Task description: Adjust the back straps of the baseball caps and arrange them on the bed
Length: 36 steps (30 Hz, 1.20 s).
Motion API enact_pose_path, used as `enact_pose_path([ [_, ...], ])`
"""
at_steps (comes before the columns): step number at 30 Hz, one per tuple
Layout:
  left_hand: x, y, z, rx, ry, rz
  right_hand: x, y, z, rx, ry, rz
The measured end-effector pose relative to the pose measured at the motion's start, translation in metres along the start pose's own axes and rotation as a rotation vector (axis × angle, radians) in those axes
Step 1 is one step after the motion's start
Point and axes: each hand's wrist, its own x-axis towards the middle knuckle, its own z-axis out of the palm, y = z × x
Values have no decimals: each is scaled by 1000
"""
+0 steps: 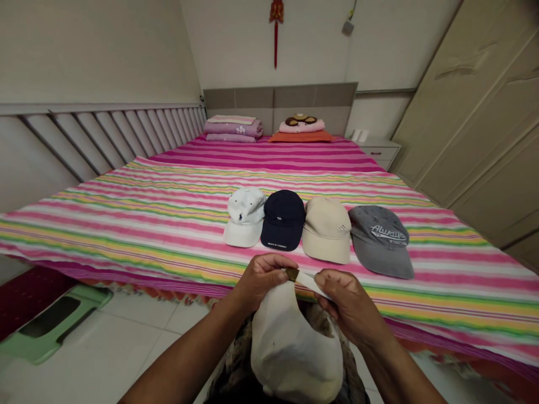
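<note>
A cream baseball cap (297, 348) hangs between my hands over my lap, its back opening toward the bed. My left hand (265, 278) pinches the strap beside a brass-coloured buckle (291, 274). Between finger and thumb, my right hand (347, 300) grips the white strap (310, 281) on the other side of the opening. Just beyond, a row of caps lies on the bed: a white cap (245, 216), a navy cap (283, 219), a beige cap (327, 229) and a grey cap (381, 241) with white lettering.
The bed (138, 224) has a striped cover. Folded purple bedding (233, 130) and a pink pillow (302, 127) are at the headboard (278, 95). A green stool (54, 331) stands at the lower left. At the right are a nightstand (377, 150) and a wardrobe (480, 112).
</note>
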Motion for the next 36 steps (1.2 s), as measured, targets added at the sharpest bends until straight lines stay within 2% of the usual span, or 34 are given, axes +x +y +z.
enact_pose_path([
  [8, -2, 5, 3, 73, -14, 43, -1, 0, -1, -75, -7, -42],
  [24, -6, 14, 0, 443, -172, 371, -1, -1, 2, 30, -54, -27],
  [31, -8, 9, -1, 542, -189, 402, -2, 5, 3, -23, -68, -42],
  [36, -6, 3, -2, 495, -162, 433, -1, 8, 3, 34, -86, -58],
])
